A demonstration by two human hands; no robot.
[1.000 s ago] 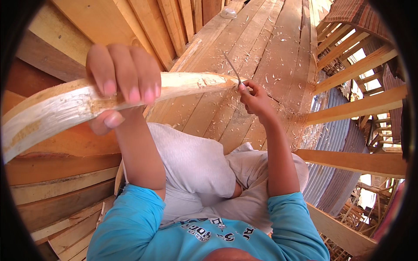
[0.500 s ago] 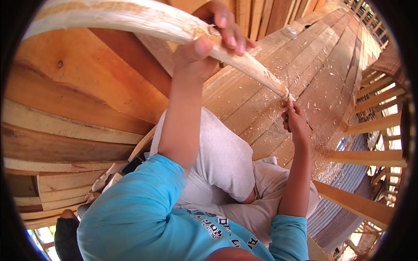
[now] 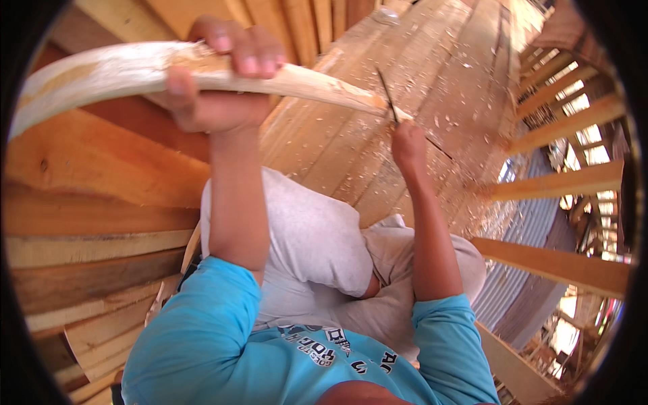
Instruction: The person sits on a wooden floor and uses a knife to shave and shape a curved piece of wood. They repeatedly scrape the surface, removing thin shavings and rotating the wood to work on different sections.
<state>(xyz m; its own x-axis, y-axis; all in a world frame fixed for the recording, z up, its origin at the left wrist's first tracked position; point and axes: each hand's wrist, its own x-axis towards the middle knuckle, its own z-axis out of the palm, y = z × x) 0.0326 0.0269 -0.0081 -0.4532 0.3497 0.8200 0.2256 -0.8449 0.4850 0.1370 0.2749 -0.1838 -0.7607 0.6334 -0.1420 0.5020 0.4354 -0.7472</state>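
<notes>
A long, curved, pale wooden pole (image 3: 115, 64), stripped of bark, runs from the far left across to the middle of the floor. My left hand (image 3: 226, 81) is wrapped round it, thumb on the near side and fingers over the top. Beside its thinner right end my right hand (image 3: 410, 143) is closed on a knife (image 3: 387, 94). The narrow dark blade points up and away, crossing the pole near its tip. A thin dark piece sticks out of the fist on the other side. Whether the blade's edge touches the wood, I cannot tell.
Wood shavings (image 3: 445, 121) lie scattered over the plank floor (image 3: 351, 152). Stacked boards (image 3: 101, 216) line the left side. A slatted wooden railing (image 3: 560, 182) stands on the right, with corrugated sheeting (image 3: 520, 236) beyond it. A small clear object (image 3: 385, 16) sits at the far edge.
The pole and both hands have shifted left in view, and the pole lies flatter. My right hand has turned, so the knife blade now shows plainly across the pole's end.
</notes>
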